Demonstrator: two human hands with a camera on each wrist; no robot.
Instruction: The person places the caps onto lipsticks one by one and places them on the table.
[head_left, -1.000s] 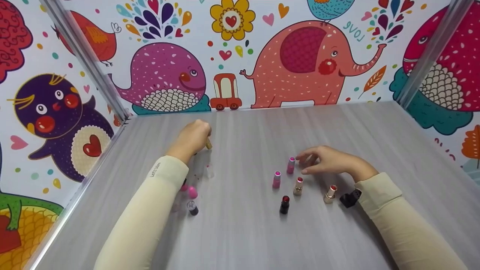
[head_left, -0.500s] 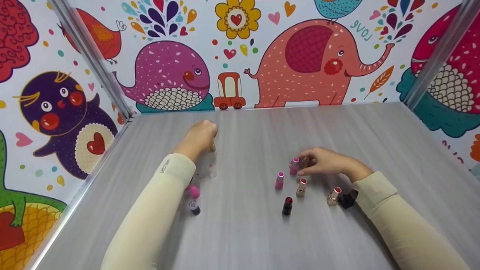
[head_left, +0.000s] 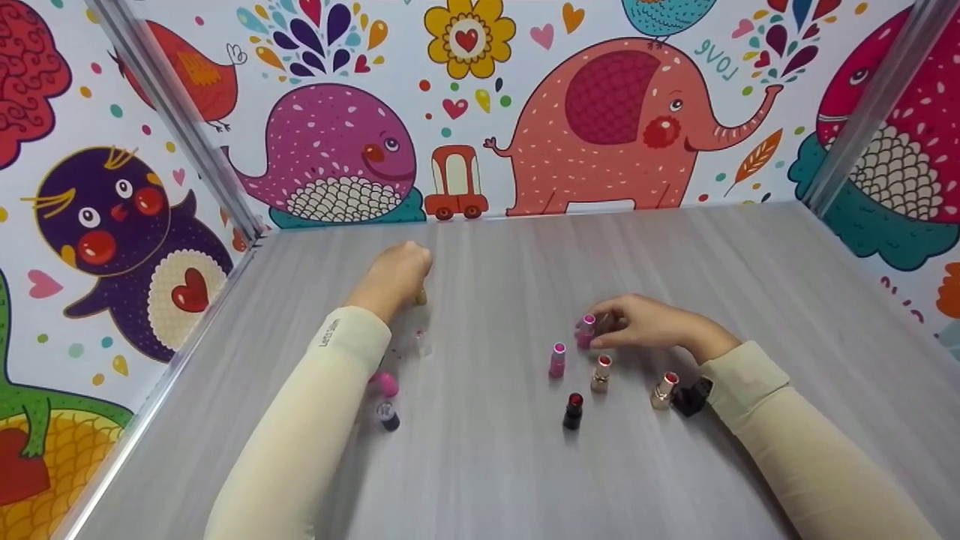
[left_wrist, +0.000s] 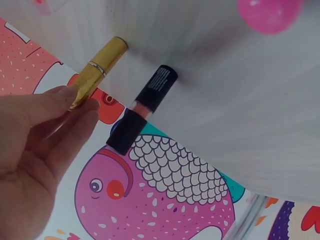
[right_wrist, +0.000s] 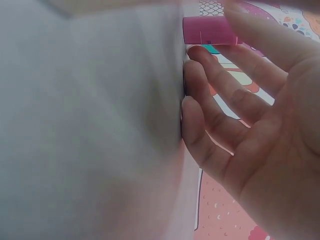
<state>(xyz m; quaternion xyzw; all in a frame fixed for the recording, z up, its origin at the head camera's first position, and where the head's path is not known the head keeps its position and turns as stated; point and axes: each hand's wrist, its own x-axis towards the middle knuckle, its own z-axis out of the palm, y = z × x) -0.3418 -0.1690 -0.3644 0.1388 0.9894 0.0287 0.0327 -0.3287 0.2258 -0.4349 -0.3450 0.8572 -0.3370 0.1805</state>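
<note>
Your left hand (head_left: 397, 271) pinches a gold tube (left_wrist: 101, 69) by its upper end, with a black tube (left_wrist: 159, 89) standing just beside it, untouched. Your right hand (head_left: 651, 324) grips a pink lipstick (head_left: 585, 336) between thumb and finger, upright on the table (head_left: 480, 465). Nearer you than that hand stand another pink lipstick (head_left: 557, 363), two red lipsticks in gold cases (head_left: 601, 377) and one in a black case (head_left: 573, 414).

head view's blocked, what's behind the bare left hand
The left wrist view shows an upright, peach-banded black cylindrical tube; the left hand partly covers the shiny gold tube it pinches.
</note>
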